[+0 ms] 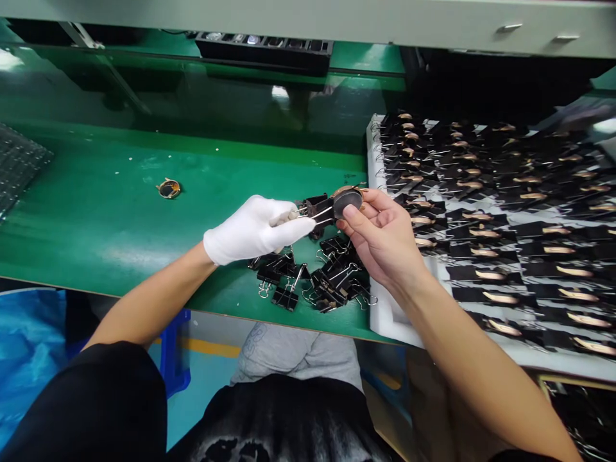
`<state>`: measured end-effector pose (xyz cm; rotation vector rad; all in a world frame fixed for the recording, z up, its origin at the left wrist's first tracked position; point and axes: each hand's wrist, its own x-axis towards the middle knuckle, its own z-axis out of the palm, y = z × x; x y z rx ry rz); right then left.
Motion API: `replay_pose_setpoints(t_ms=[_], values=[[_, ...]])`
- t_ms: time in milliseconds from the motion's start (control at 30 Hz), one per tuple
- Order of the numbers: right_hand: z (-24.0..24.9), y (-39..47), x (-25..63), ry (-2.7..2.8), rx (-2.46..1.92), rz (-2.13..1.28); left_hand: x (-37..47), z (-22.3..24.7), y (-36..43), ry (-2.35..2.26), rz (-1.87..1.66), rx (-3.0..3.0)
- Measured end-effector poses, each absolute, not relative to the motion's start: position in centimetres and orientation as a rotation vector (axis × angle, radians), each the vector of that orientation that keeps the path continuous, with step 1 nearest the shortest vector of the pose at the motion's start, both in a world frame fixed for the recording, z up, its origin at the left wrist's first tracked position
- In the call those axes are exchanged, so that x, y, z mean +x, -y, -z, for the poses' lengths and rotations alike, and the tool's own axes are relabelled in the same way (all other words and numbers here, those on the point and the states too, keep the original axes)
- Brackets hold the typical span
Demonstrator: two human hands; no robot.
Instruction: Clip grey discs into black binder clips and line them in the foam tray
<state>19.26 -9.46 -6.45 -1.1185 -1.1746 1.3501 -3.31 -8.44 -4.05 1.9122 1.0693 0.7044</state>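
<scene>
My left hand (260, 228), in a white glove, pinches the wire handles of a black binder clip (317, 206). The clip's jaw end meets a round, gold-rimmed watch case (347, 197) with a dark flat face; whether the jaws grip it cannot be made out. Bare fingers of my right hand (385, 240) hold that case, the thumb lying on its face. Below both hands, a loose pile of black binder clips (332, 279) lies on the green table (96, 224). Off to the left rests another gold-and-dark watch case (168, 188).
To the right, a white foam tray (374, 167) carries rows of binder clips with gold-rimmed pieces. A black compartment box (264, 54) stands at the back. At the left edge sits a dark clear-topped tray (22, 167). A grey beam (289, 16) crosses overhead.
</scene>
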Motion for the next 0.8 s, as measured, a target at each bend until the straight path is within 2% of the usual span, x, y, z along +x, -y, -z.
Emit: replay_pose_setpoints(t_ms=[333,633,733,800], values=[[6.6,9.3,19.2,1.089,-1.065,-1.524,-3.2,3.9,8.7,-1.065,-0.714,1.966],[6.9,9.4,18.7,0.960,-0.968,-1.517,-4.2,3.9,7.9,-1.098,-0.717,2.094],[6.3,9.3,19.1,0.882,-0.877,-1.508,-4.9,4.0,7.0,-1.239,-0.910,2.155],[5.9,9.1,19.6,0.846,-0.869,-1.515,-5.4,4.0,6.5,-1.414,-0.885,2.279]])
